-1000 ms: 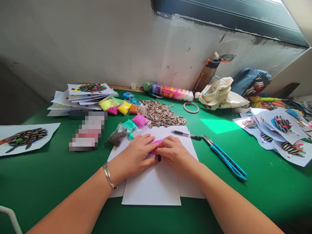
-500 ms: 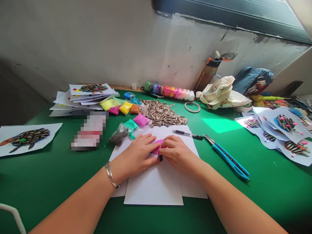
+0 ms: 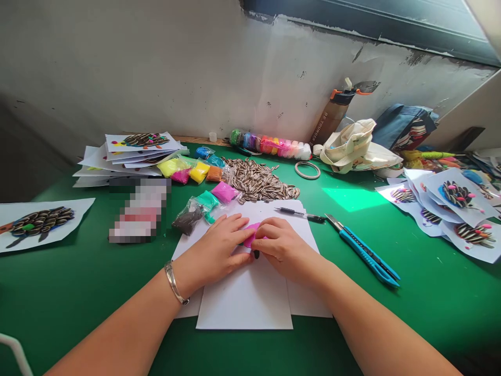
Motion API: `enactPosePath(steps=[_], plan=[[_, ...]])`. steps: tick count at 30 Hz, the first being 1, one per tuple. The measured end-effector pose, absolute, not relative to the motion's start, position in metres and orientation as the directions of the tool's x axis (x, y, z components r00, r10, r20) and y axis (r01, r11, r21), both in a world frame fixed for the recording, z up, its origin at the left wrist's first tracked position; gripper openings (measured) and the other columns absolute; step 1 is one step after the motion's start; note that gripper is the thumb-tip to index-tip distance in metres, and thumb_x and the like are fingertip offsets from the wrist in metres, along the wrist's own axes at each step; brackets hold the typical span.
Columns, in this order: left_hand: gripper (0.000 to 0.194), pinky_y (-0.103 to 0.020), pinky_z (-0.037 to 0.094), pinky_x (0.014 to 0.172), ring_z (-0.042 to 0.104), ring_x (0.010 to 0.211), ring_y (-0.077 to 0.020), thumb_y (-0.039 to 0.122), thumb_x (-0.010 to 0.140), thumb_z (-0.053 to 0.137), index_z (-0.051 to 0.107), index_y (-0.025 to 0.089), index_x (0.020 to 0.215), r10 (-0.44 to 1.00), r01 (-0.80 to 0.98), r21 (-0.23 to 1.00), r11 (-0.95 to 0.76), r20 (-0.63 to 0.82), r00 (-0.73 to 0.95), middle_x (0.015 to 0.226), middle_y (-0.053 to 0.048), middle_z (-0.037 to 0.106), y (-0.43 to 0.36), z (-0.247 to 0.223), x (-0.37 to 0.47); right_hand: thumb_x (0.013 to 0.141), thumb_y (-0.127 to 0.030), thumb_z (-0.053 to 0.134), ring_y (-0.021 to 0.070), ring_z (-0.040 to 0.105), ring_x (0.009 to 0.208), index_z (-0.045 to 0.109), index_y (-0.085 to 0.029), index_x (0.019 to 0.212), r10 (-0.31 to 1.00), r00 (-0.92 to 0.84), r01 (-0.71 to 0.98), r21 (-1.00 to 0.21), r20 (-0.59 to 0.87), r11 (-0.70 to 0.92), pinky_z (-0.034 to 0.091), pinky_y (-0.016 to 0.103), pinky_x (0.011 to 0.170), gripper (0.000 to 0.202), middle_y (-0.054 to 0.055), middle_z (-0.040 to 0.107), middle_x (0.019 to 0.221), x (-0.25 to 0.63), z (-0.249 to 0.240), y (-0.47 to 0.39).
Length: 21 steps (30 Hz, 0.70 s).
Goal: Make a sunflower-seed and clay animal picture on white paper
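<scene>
A flat piece of pink modelling clay (image 3: 248, 241) lies on white paper (image 3: 246, 308), partly covered by both hands. My left hand (image 3: 223, 245) rests flat on the sheet with fingers spread, its fingertips at the clay's left edge. From the right, my right hand (image 3: 284, 248) bends over the clay with thumb and fingers pinched together; what they hold, if anything, is hidden. Just below those fingertips shows a small black piece (image 3: 257, 254). Beyond the hands are bags of coloured clay (image 3: 224, 192) and a heap of striped sunflower seeds (image 3: 258, 180).
Right of the paper lie a black pen (image 3: 299, 214) and a blue utility knife (image 3: 366, 253) with its blade out. A tape roll (image 3: 307, 170), a bottle (image 3: 332, 115) and a cloth bag (image 3: 352, 149) stand farther back. Seed pictures are stacked left (image 3: 136, 143) and right (image 3: 457, 196).
The view has shifted slightly, so things sit a little farther left. Both hands stay at the pink clay, with hardly any visible movement of the fingers.
</scene>
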<state>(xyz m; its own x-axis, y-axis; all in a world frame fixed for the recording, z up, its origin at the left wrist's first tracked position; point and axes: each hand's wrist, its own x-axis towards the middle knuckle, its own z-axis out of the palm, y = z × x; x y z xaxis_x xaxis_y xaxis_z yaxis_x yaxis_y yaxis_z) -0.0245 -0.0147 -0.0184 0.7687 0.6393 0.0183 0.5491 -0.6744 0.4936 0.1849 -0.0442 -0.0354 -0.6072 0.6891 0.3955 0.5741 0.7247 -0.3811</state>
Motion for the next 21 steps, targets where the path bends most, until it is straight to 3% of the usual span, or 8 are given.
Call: enactPosePath(steps=[11, 16, 21], plan=[[0.031, -0.050, 0.034, 0.108, 0.044, 0.125, -0.0301, 0.033, 0.090, 0.062, 0.061, 0.025, 0.119, 0.644, 0.559, 0.463, -0.688, 0.036, 0.764, 0.128, -0.008, 0.055, -0.015, -0.020, -0.026, 0.090, -0.004, 0.050, 0.0173, 0.049, 0.081, 0.069, -0.019, 0.092, 0.784, -0.504, 0.661, -0.423, 0.363, 0.620, 0.040, 0.031, 0.073, 0.024, 0.005, 0.063, 0.085, 0.191, -0.033, -0.048], [0.030, -0.050, 0.031, 0.111, 0.042, 0.129, -0.0304, 0.035, 0.092, 0.059, 0.061, 0.024, 0.120, 0.655, 0.567, 0.469, -0.678, 0.035, 0.754, 0.130, -0.008, 0.054, -0.016, -0.021, -0.027, 0.087, -0.002, 0.052, 0.0176, 0.047, 0.082, 0.069, -0.020, 0.090, 0.791, -0.548, 0.680, -0.406, 0.271, 0.610, 0.038, 0.031, 0.075, 0.026, 0.004, 0.062, 0.083, 0.196, -0.031, -0.050], [0.030, -0.051, 0.032, 0.111, 0.043, 0.127, -0.0301, 0.030, 0.091, 0.059, 0.061, 0.025, 0.120, 0.660, 0.569, 0.471, -0.674, 0.037, 0.750, 0.127, -0.008, 0.055, -0.016, -0.021, -0.025, 0.088, -0.003, 0.054, 0.0171, 0.046, 0.082, 0.069, -0.023, 0.096, 0.772, -0.574, 0.649, -0.424, 0.272, 0.632, 0.037, 0.032, 0.077, 0.026, 0.003, 0.063, 0.087, 0.195, -0.036, -0.048]])
